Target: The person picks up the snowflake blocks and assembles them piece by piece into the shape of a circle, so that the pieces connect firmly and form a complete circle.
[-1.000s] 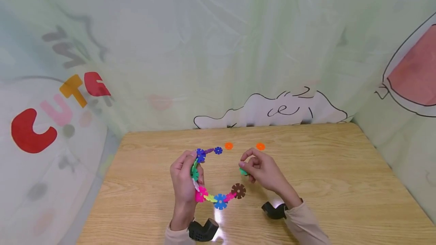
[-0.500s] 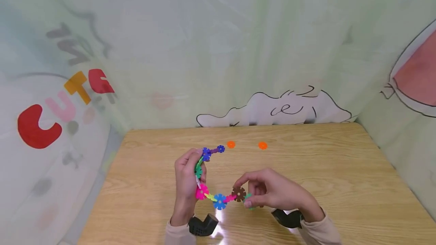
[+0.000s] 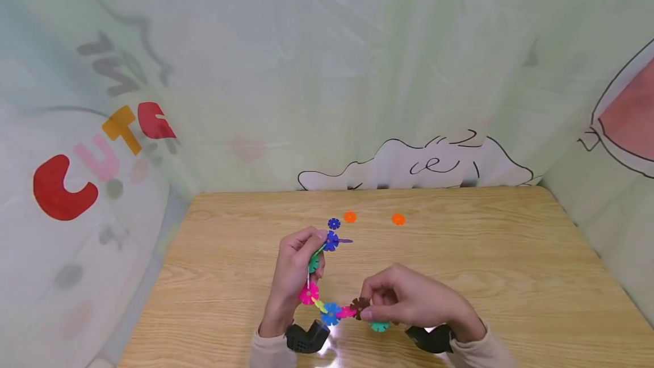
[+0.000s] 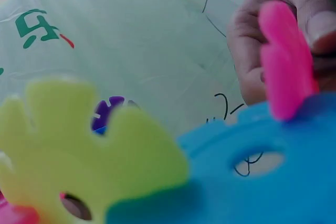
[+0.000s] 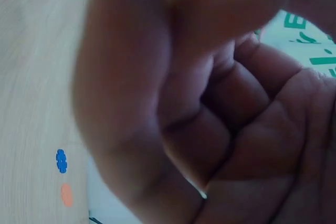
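Observation:
A curved chain of notched snowflake discs hangs between the two hands in the head view. My left hand (image 3: 296, 263) grips its left side, around the green disc (image 3: 314, 264) and below the dark blue disc (image 3: 331, 241). A purple disc (image 3: 346, 241) sticks out from the dark blue one. Lower along the chain come a pink disc (image 3: 309, 293), a yellow disc (image 4: 58, 145) and a light blue disc (image 3: 330, 314). My right hand (image 3: 409, 298) pinches the brown disc (image 3: 359, 308) at the right end. A teal disc (image 3: 380, 326) shows beneath that hand; its joint is hidden.
Two loose orange discs (image 3: 349, 217) and a loose blue disc (image 3: 334, 224) lie on the wooden table (image 3: 230, 226), beyond the hands. A printed curtain (image 3: 327, 101) rises behind the table. Each wrist carries a black camera mount (image 3: 308, 336).
My right hand has come down and toward me with the teal disc, to the brown end of the chain. The left hand has shifted slightly right, and the purple end has swung.

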The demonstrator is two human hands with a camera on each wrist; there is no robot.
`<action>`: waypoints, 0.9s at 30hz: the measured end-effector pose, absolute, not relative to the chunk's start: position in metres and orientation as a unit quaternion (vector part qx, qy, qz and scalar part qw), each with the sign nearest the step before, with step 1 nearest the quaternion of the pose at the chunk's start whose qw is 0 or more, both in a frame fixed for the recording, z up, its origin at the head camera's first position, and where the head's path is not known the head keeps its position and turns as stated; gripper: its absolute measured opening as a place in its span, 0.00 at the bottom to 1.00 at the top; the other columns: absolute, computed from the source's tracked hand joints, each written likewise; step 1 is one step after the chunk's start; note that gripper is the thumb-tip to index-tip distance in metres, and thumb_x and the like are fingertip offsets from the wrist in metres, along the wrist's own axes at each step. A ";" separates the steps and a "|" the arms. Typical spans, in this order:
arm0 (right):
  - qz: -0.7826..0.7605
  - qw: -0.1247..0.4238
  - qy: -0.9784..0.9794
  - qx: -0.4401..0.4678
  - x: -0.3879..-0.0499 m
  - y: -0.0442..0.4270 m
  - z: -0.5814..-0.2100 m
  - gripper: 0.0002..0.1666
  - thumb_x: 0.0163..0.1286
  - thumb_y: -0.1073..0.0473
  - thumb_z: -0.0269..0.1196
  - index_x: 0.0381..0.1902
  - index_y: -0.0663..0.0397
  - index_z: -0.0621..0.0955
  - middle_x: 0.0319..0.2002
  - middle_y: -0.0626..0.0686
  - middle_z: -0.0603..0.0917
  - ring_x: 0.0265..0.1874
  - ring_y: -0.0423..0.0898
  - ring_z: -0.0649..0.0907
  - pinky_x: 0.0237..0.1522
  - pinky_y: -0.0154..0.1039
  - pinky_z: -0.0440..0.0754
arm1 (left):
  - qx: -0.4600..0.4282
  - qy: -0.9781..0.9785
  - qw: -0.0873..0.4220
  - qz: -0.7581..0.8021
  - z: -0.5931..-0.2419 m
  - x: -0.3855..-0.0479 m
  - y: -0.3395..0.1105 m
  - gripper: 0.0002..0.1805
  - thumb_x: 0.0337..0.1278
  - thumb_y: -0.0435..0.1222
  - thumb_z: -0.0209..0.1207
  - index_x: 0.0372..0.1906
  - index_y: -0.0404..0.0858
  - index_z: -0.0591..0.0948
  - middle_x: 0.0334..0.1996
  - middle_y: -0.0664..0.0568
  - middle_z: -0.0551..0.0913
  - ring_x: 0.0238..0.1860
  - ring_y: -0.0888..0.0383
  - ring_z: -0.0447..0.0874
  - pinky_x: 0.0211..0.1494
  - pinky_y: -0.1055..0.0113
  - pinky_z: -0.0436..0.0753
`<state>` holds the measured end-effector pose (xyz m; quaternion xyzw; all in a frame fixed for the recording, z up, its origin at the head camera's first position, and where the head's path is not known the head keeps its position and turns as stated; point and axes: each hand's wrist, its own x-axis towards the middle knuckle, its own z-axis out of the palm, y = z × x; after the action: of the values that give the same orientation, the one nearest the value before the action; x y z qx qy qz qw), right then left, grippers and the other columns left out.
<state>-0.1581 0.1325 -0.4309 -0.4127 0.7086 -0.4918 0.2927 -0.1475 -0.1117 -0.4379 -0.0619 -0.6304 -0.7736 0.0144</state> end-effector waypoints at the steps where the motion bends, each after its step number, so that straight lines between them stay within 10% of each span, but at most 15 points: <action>1: -0.491 0.289 0.711 -0.413 -0.158 0.131 -0.431 0.08 0.75 0.54 0.69 0.36 0.50 0.86 0.19 0.45 0.76 0.19 0.27 0.71 0.19 0.23 0.67 | -0.062 -0.632 0.012 -0.772 -0.438 -0.147 -0.112 0.21 0.79 0.37 0.55 0.32 0.22 0.76 0.10 0.60 0.71 0.10 0.67 0.67 0.12 0.78 0.67; 17: -0.483 0.283 0.742 -0.370 -0.163 0.138 -0.432 0.08 0.71 0.53 0.73 0.43 0.49 0.87 0.22 0.40 0.81 0.20 0.30 0.76 0.21 0.27 0.75 | -0.089 -0.637 0.021 -0.765 -0.437 -0.148 -0.114 0.20 0.79 0.34 0.53 0.32 0.20 0.78 0.09 0.59 0.69 0.10 0.68 0.67 0.13 0.77 0.67; 27: -0.556 0.151 0.788 -0.219 -0.171 0.154 -0.424 0.12 0.75 0.60 0.69 0.48 0.65 0.86 0.34 0.53 0.90 0.28 0.42 0.90 0.37 0.39 0.92 | -0.096 -0.644 0.014 -0.759 -0.437 -0.147 -0.112 0.22 0.79 0.35 0.54 0.27 0.23 0.73 0.09 0.60 0.69 0.10 0.68 0.67 0.11 0.77 0.65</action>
<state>-0.1712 0.1537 -0.4240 -0.2186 0.7877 -0.5559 0.1509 -0.1472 -0.1116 -0.4372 -0.0963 -0.6437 -0.7590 0.0140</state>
